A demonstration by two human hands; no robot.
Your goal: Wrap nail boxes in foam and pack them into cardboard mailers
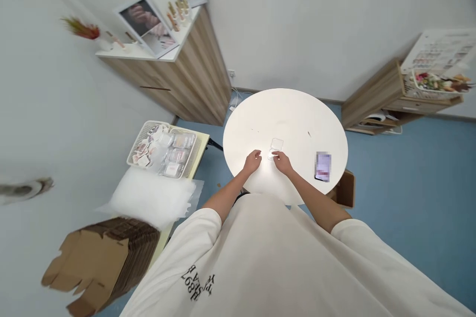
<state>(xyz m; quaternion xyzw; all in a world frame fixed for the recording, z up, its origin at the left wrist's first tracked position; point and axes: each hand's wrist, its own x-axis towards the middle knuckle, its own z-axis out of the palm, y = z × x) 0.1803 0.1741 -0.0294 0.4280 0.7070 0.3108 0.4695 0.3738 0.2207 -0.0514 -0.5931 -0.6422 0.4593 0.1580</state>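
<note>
A small clear plastic box (277,143) lies near the middle of the round white table (256,114), its lid folded back away from me. My right hand (283,163) is at the box's near half, thumb and fingers closed at its right edge and partly covering it. Just left of the box, my left hand (253,162) is held over the table with its fingertips drawn together. Whatever is between those fingertips is too small to make out. The contents of the box cannot be told from here.
A phone (323,167) lies at the table's right. On a side table at left are a white basket (131,154) of packaged items, white packing sheets (148,195) and flattened cardboard boxes (92,262). Wooden cabinets (201,64) stand behind. A brown bin (346,189) sits below right.
</note>
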